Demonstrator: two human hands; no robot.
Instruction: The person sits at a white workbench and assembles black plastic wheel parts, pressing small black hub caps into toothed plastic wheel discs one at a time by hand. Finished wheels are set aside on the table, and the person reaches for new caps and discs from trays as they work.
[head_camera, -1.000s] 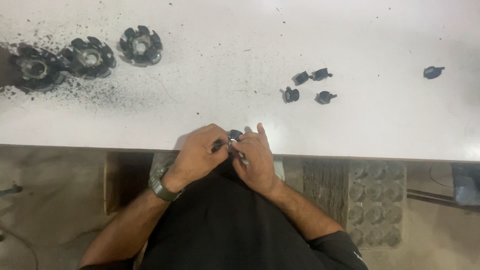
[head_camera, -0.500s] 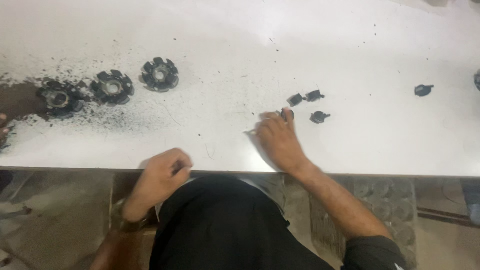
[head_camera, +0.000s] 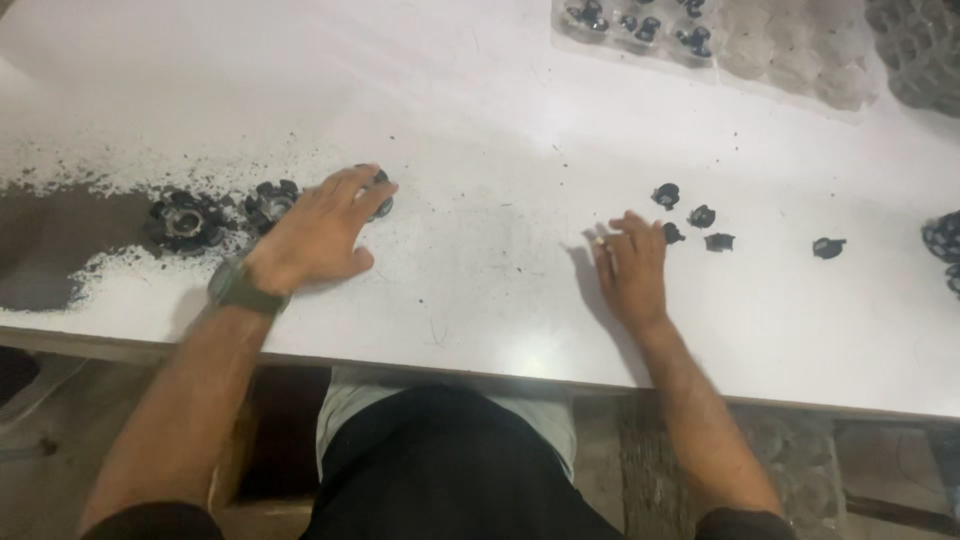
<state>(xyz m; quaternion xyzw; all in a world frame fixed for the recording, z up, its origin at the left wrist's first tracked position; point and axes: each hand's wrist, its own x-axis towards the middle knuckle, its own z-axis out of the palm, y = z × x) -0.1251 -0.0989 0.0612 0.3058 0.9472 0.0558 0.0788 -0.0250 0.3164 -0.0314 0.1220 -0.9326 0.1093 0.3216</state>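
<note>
Here, in the head view, the left hand (head_camera: 320, 228) lies left of centre with its fingers spread loosely over a dark toothed wheel (head_camera: 380, 195); whether they grip it or only rest on it I cannot tell, since the hand covers most of it. Two more wheels (head_camera: 185, 220) sit just beside the wrist to the left, in a scatter of black grit (head_camera: 100, 170) on the white worktop (head_camera: 480, 120). The right hand (head_camera: 632, 265) lies flat right of centre, fingers together and pressed down, holding nothing, its tips touching the nearest of several small black clips (head_camera: 700, 215). To do this well, I judge the left fingers should close on the wheel's rim rather than drag it through the grit, while the right picks a single clip. The clear tray (head_camera: 800, 85) at the upper right is cut off by the frame, its contents blurred; dark parts at the right edge are barely legible.
</note>
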